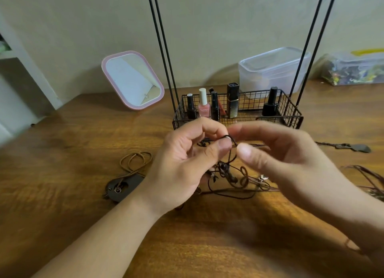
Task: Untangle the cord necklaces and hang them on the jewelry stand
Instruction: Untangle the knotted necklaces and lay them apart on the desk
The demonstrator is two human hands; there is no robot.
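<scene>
The tangled cords (232, 175) hang in a knotted clump just above the bench (72, 153), right in front of the jewelry stand (236, 111). I'd work the topmost loop loose slowly, pulling sideways rather than down, so the knot doesn't tighten. The left hand (187, 163) pinches a dark strand between thumb and forefinger; the right hand (280, 159), blurred, has its fingers curled close beside it, grip unclear.

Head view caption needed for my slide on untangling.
Both hands, left and right, pick at a tangled dark cord above a wooden table, before the jewelry stand.
</scene>
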